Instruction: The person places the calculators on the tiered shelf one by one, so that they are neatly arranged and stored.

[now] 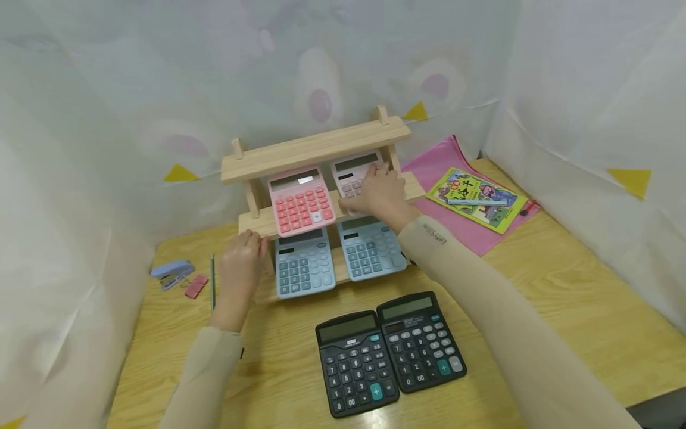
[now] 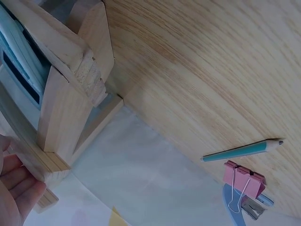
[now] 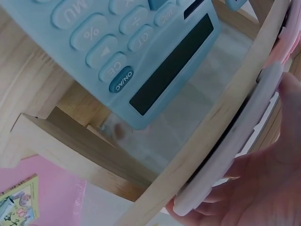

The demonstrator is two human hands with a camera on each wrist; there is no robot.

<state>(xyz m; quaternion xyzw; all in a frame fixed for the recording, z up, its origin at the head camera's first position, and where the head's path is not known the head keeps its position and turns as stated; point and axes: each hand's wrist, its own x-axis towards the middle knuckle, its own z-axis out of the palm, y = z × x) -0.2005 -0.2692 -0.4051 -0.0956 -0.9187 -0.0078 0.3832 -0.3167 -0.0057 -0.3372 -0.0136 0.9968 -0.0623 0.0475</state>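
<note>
On the middle board of a wooden shelf (image 1: 321, 146), a pale pink calculator (image 1: 349, 173) leans beside a brighter pink one (image 1: 302, 199). My right hand (image 1: 382, 193) grips the pale pink calculator across its front, thumb at its left side and fingers at its right edge; much of its keypad is hidden. In the right wrist view its thin side (image 3: 230, 136) lies along the board. My left hand (image 1: 241, 265) holds the left end of the middle board, fingers (image 2: 23, 186) bent at its edge. Below, two blue calculators (image 1: 304, 268) (image 1: 372, 253) lean on the lower board.
Two black calculators (image 1: 358, 363) (image 1: 420, 342) lie side by side in front of the shelf. At left are a blue stapler (image 1: 170, 270), a pink binder clip (image 1: 196, 286) and a green pencil (image 1: 212, 280). Rightward, a colourful booklet (image 1: 471, 217) with a pen (image 1: 477, 202) lies on a pink pouch (image 1: 439, 156).
</note>
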